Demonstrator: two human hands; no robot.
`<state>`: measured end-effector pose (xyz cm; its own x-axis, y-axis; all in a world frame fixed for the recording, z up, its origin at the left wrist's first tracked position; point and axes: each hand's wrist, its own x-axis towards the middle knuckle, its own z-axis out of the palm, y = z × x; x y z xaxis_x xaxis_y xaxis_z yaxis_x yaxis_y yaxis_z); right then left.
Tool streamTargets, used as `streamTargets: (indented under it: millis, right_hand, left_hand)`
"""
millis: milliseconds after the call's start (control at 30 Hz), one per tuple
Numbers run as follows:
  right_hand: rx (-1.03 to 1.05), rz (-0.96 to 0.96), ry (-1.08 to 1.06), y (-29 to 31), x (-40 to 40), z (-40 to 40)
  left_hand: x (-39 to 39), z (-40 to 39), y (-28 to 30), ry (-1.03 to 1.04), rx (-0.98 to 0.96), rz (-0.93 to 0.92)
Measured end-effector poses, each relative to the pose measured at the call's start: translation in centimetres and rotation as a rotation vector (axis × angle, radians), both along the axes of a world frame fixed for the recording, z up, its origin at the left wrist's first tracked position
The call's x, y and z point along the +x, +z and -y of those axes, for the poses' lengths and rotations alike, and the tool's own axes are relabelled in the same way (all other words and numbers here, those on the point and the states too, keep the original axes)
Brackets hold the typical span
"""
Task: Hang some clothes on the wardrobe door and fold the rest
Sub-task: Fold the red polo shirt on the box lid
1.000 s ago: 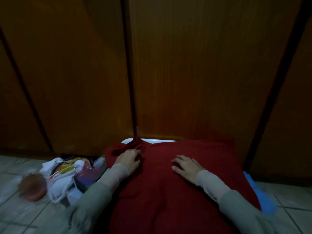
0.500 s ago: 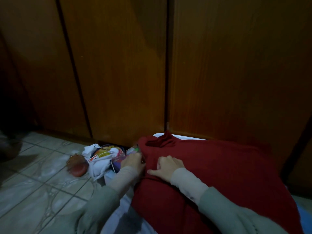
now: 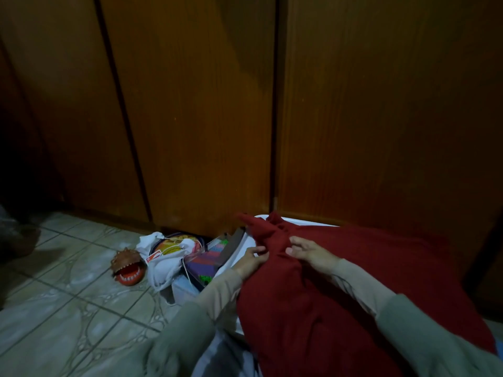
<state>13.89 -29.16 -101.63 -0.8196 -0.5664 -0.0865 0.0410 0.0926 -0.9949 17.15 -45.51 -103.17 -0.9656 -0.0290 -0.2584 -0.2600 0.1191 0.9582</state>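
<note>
Both hands pinch a bunched fold of the red sweater [image 3: 367, 281], left hand [image 3: 249, 259] and right hand [image 3: 310, 251] close together; the sweater lies before the wardrobe door [image 3: 381, 118].

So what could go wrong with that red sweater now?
Both the left hand and right hand bunch the red sweater at one edge, so the fold may come out crooked. It could also slide off toward the toys on the tiled floor. The dim light may hide creases.
</note>
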Motion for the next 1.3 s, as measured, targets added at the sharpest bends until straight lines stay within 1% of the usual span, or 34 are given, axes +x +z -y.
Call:
streamTargets:
  millis: [100, 233, 333, 433, 467, 500, 600, 633, 667, 700, 767, 800, 867, 900, 1033, 1100, 1200, 1300]
  right_hand:
    - [0.010, -0.014, -0.029, 0.2, -0.2, -0.7]
    - [0.046, -0.046, -0.160, 0.7, -0.3, -1.4]
    - [0.097, -0.095, -0.187, 0.8, -0.4, -1.7]
    - [0.148, -0.139, -0.171, 0.8, -0.4, -1.4]
    - [0.169, -0.155, -0.151, 0.8, -0.4, -1.0]
    - [0.184, -0.176, -0.131, 0.8, -0.3, -0.5]
    - [0.296, -0.295, -0.080, 0.8, -0.1, 1.8]
    - [0.353, -0.355, -0.059, 0.7, 0.0, 2.6]
    - [0.417, -0.422, -0.029, 0.6, 0.0, 3.3]
    - [0.501, -0.495, 0.006, 0.2, 0.2, 3.9]
    - [0.696, -0.599, 0.106, -0.7, 0.3, 4.7]
    - [0.769, -0.610, 0.159, -1.1, 0.5, 4.9]
    - [0.860, -0.569, 0.222, -1.6, 1.1, 5.0]
    - [0.885, -0.558, 0.233, -1.7, 1.4, 4.9]
    - [1.050, -0.636, 0.304, -2.6, 2.2, 5.2]
    - [1.089, -0.644, 0.338, -3.1, 2.3, 5.3]
    - [1.049, -0.658, 0.338, -2.9, 1.9, 4.8]
    - [0.955, -0.645, 0.169, -2.6, 1.0, 3.3]
  left_hand:
    - [-0.8, -1.0, 0.9, 0.005, 0.096, 0.090]
    - [-1.1, -0.8, 0.7, 0.180, 0.100, 0.149]
    - [-1.2, 0.5, 1.1, 0.334, 0.108, 0.095]
    - [-1.1, 2.6, 3.0, 0.403, 0.073, -0.043]
    - [-1.1, 3.2, 4.0, 0.419, -0.005, -0.103]
    - [-0.9, 3.7, 5.0, 0.429, -0.144, -0.170]
    - [0.4, 4.3, 7.9, 0.384, -0.772, -0.384]
    - [0.8, 4.5, 8.4, 0.371, -0.927, -0.436]
    - [1.1, 4.7, 8.6, 0.362, -1.042, -0.444]
    - [1.4, 4.9, 8.5, 0.354, -1.127, -0.412]
    - [2.0, 5.4, 7.4, 0.312, -1.277, -0.243]
    - [2.2, 5.6, 6.5, 0.283, -1.340, -0.142]
    - [2.5, 5.7, 4.7, 0.244, -1.403, -0.012]
    - [2.5, 5.7, 3.8, 0.215, -1.414, 0.006]
    - [2.0, 4.6, 1.3, 0.004, -1.377, -0.009]
    - [1.8, 4.0, 0.6, -0.050, -1.363, -0.058]
    - [1.5, 3.2, -0.1, -0.125, -1.411, -0.126]
    - [0.9, 2.3, -0.5, -0.200, -1.493, -0.200]
